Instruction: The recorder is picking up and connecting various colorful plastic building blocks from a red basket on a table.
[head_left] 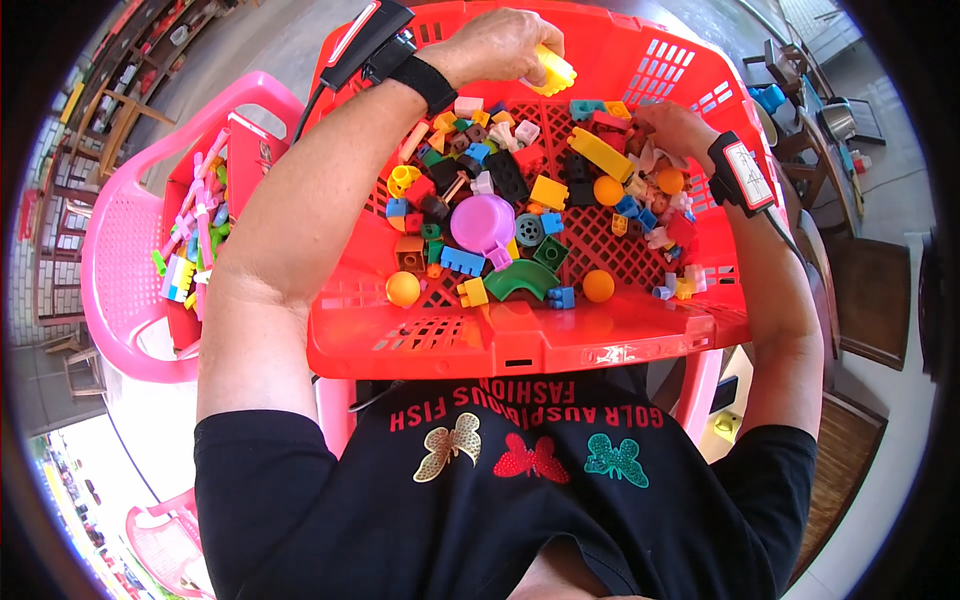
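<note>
In the head view, the person's left hand [508,46] is grasping a yellow block [553,72], which is hanging above the far part of the red basket [400,345], clear of the pile below. The right hand [676,130] is dipping among the pieces on the basket's right side, near the long yellow block [601,153] and an orange ball [670,180]; its fingertips are partly hiding, so I cannot tell whether they are gripping anything. A purple round toy [482,222] is lying mid-pile, and a green curved piece [522,280] is sitting nearer the body. For good handling, I judge the left fingers should be pinching the block's flat sides firmly, keeping it higher than the rim. The right hand should be parting loose pieces gently, since the balls would probably be rolling at a knock. A cable [305,116] is trailing from the left wrist device [367,42]; the arm should be keeping it from snagging on the basket.
</note>
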